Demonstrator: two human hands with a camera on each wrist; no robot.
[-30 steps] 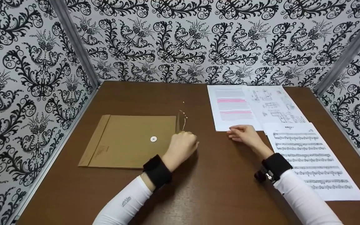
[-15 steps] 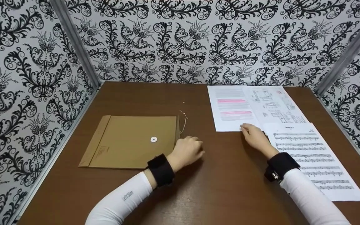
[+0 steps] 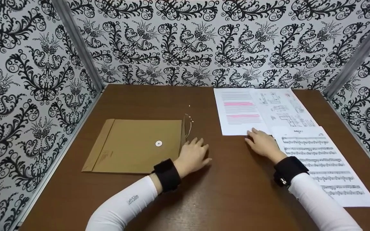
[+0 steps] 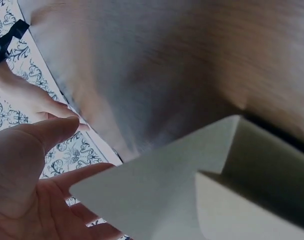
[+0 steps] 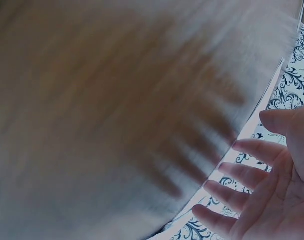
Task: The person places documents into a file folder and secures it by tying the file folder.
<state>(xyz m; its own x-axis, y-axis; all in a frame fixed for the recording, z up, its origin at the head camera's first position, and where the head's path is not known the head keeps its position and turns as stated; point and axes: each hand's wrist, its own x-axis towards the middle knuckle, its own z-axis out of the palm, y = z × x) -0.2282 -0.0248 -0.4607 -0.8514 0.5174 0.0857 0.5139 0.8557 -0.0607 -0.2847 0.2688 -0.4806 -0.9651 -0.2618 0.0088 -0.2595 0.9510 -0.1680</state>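
A brown kraft envelope (image 3: 133, 147) with a white button lies flat on the left half of the table. Its flap at the right edge stands open, with a thin string (image 3: 189, 130) trailing from it. My left hand (image 3: 193, 157) is beside that edge, fingers spread and nothing held. In the left wrist view the envelope's flap (image 4: 146, 192) crosses in front of the left fingertips; whether they touch is unclear. My right hand (image 3: 263, 144), fingers spread too, hovers or rests by the lower edge of a printed page (image 3: 236, 125) with pink highlighting. The right palm (image 5: 272, 205) holds nothing.
A sheet with line drawings (image 3: 281, 109) lies beside the highlighted page at the back right. Sheet music (image 3: 323, 166) is in front of it, under the right forearm's far side. Patterned walls (image 3: 185, 41) enclose the brown table (image 3: 223, 199).
My left hand has shifted slightly right and down from the string, and its curled fingers have spread. My right hand has moved right, its fingers now spread. Envelope and papers stay put.
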